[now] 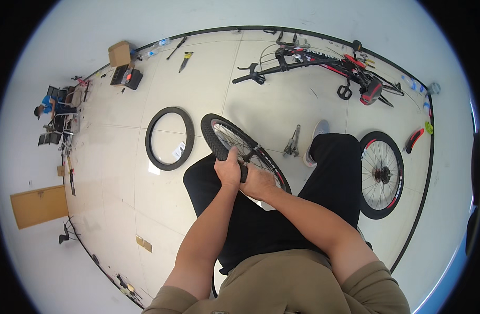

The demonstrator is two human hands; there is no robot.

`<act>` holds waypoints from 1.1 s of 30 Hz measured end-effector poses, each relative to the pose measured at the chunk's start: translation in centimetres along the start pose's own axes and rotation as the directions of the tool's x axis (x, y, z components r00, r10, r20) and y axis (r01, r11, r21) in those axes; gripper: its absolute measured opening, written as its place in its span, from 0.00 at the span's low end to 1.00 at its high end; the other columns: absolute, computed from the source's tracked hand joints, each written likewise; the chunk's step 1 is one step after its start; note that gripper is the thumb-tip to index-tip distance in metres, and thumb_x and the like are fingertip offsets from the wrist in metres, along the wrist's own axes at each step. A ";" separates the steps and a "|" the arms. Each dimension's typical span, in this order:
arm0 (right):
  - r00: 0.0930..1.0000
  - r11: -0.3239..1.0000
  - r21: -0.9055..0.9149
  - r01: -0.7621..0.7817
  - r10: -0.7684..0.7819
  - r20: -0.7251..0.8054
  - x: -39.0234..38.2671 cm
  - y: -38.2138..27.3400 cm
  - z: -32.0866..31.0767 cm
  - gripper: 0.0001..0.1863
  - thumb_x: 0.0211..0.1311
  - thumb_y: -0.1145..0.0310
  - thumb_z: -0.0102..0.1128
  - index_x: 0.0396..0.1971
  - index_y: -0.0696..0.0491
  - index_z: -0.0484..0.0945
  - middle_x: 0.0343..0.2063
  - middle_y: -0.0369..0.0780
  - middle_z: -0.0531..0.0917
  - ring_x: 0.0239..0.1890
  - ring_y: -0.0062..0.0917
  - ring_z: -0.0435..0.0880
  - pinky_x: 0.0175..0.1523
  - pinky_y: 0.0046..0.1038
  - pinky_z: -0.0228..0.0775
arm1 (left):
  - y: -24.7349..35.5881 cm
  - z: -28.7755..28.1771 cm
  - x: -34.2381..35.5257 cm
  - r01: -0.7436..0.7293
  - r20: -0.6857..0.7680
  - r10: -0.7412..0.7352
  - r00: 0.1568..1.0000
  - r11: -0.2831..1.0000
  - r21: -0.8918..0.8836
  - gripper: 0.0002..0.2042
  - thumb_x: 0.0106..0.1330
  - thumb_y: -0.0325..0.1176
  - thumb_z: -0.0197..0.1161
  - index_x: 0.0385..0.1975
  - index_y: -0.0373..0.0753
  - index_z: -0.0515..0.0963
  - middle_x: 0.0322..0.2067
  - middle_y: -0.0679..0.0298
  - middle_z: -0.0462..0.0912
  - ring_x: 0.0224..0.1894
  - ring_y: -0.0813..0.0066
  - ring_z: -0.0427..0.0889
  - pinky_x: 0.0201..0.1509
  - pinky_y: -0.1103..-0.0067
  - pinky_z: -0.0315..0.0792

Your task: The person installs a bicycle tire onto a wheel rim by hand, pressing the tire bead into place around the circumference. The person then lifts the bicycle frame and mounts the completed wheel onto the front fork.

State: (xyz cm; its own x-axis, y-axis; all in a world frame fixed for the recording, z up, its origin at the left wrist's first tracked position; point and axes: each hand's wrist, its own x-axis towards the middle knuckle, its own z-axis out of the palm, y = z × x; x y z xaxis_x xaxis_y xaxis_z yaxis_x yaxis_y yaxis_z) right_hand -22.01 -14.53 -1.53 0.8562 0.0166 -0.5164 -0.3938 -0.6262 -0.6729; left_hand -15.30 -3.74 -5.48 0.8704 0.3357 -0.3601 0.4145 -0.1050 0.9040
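A bicycle wheel [214,142] with a black knobbly tyre stands tilted between my knees. My left hand [228,168] is closed around the near side of its tyre. Just right of it, my right hand [258,183] is also closed on the tyre's near side, and the two hands almost touch. Parts of the rim and spokes behind my hands are hidden. Left of the wheel, a loose black tyre [151,138] lies on the floor with a white label on it. Some metal hand tools [292,142] lie between the wheel and my shoe.
A second wheel [364,204] with a rear sprocket lies at my right. Ahead is a bicycle frame [316,62] on its side. A yellow-handled tool [185,61], an open toolbox [133,79] and a cardboard box [119,54] are far left. A person [48,104] sits beyond.
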 end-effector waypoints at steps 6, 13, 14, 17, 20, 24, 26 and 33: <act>0.967 0.982 0.010 0.190 -0.185 -0.174 -4.0 3.6 1.0 0.35 0.53 0.63 0.71 0.61 0.57 0.69 0.51 0.56 0.81 0.55 0.52 0.81 0.60 0.46 0.72 | 3.1 0.5 -0.8 0.026 0.029 -0.024 0.999 0.998 -0.061 0.14 0.64 0.39 0.67 0.32 0.32 0.81 0.25 0.62 0.82 0.23 0.71 0.81 0.30 0.72 0.75; 0.962 0.989 0.031 0.148 -0.136 -0.236 -2.6 4.9 0.6 0.29 0.54 0.69 0.65 0.58 0.57 0.68 0.41 0.58 0.84 0.46 0.56 0.84 0.52 0.49 0.75 | 2.7 1.4 -0.3 0.086 0.144 -0.071 0.987 0.991 -0.102 0.29 0.67 0.53 0.67 0.52 0.32 0.74 0.39 0.59 0.81 0.38 0.70 0.80 0.44 0.74 0.76; 0.970 0.994 0.037 0.106 -0.095 -0.225 -2.6 4.6 0.0 0.30 0.54 0.69 0.66 0.58 0.57 0.68 0.43 0.58 0.84 0.47 0.56 0.84 0.53 0.49 0.75 | 3.2 1.3 -1.6 0.081 0.167 -0.062 0.984 0.991 -0.109 0.32 0.67 0.55 0.67 0.57 0.31 0.72 0.43 0.58 0.81 0.42 0.69 0.80 0.48 0.74 0.75; 0.962 0.998 0.027 0.056 -0.047 -0.268 -2.2 4.2 -0.9 0.28 0.55 0.67 0.67 0.56 0.55 0.70 0.40 0.55 0.85 0.45 0.55 0.85 0.52 0.49 0.75 | 2.4 0.2 -5.8 0.048 0.086 -0.041 0.995 0.995 -0.084 0.38 0.67 0.59 0.65 0.64 0.30 0.70 0.43 0.57 0.81 0.44 0.68 0.80 0.51 0.73 0.73; 0.953 0.997 0.025 0.067 -0.057 -0.297 -1.7 4.8 -1.4 0.26 0.55 0.67 0.68 0.53 0.55 0.71 0.38 0.53 0.86 0.44 0.53 0.86 0.50 0.47 0.76 | 0.5 -0.1 -7.2 0.376 0.307 -0.317 0.897 0.913 -0.156 0.35 0.69 0.59 0.61 0.59 0.29 0.74 0.40 0.57 0.82 0.40 0.69 0.80 0.45 0.74 0.74; 0.934 0.983 0.102 0.151 -0.108 -0.340 -1.1 5.7 -1.1 0.23 0.53 0.68 0.71 0.49 0.55 0.73 0.37 0.52 0.86 0.42 0.50 0.86 0.48 0.43 0.77 | -1.0 0.4 -7.7 0.440 0.447 -0.322 0.834 0.878 -0.189 0.25 0.74 0.56 0.57 0.50 0.36 0.79 0.32 0.64 0.80 0.32 0.77 0.76 0.33 0.76 0.69; 0.910 0.983 0.056 0.175 -0.139 -0.391 -0.5 7.6 -1.3 0.22 0.53 0.71 0.69 0.49 0.56 0.74 0.36 0.50 0.85 0.41 0.47 0.87 0.47 0.42 0.77 | -0.3 1.2 -7.3 0.402 0.461 -0.286 0.840 0.898 -0.176 0.24 0.75 0.55 0.57 0.50 0.38 0.79 0.34 0.65 0.80 0.32 0.78 0.76 0.32 0.78 0.68; 0.889 0.981 0.071 0.180 -0.132 -0.438 -1.4 7.7 -1.7 0.20 0.54 0.74 0.69 0.47 0.59 0.76 0.35 0.46 0.86 0.39 0.38 0.87 0.47 0.36 0.77 | 0.8 1.4 -7.3 0.289 0.486 -0.154 0.860 0.933 -0.216 0.28 0.69 0.52 0.65 0.61 0.38 0.76 0.44 0.58 0.83 0.44 0.70 0.81 0.44 0.73 0.75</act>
State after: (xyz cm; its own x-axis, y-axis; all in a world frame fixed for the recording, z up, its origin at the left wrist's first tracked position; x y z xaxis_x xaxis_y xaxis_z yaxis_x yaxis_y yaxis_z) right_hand -25.67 -20.69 -5.10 0.9599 -0.2439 -0.1384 -0.2554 -0.5564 -0.7907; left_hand -20.99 -7.61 -2.48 0.8139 -0.1495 -0.5615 0.5810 0.2010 0.7887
